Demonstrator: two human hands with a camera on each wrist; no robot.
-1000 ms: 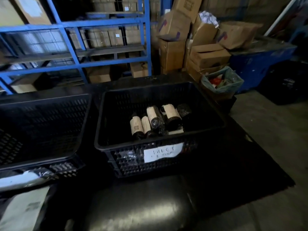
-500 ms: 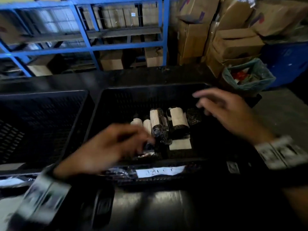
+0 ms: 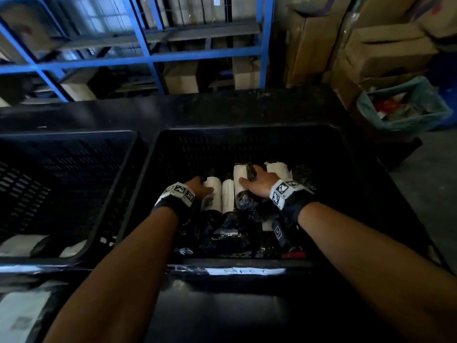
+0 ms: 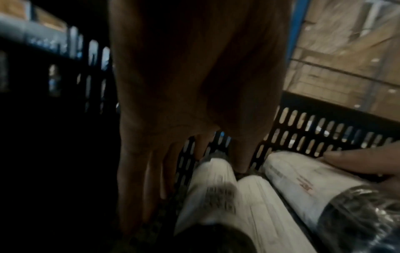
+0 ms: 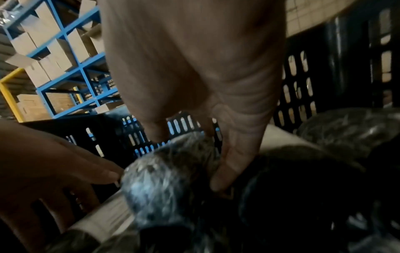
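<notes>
Several dark bottles with white labels lie side by side in a black slatted crate (image 3: 247, 149). My left hand (image 3: 197, 188) is down on the leftmost bottle (image 3: 213, 196). In the left wrist view the fingers (image 4: 149, 179) run down that bottle's (image 4: 216, 202) left side, with the thumb on its right. My right hand (image 3: 257, 180) grips a plastic-wrapped bottle (image 3: 243, 186) two places to the right. In the right wrist view its thumb and curled fingers (image 5: 231, 162) hold the bottle's wrapped end (image 5: 164, 184).
A second black crate (image 3: 61, 169) stands to the left on the same dark table. Blue shelving (image 3: 148, 55) with boxes runs behind. Stacked cardboard boxes (image 3: 371, 50) and a bin lined with a teal bag (image 3: 405, 105) stand at the right.
One second ago no hands were in view. Both then came in over the crate and have dropped onto the bottles, and the head has moved closer and tilted down.
</notes>
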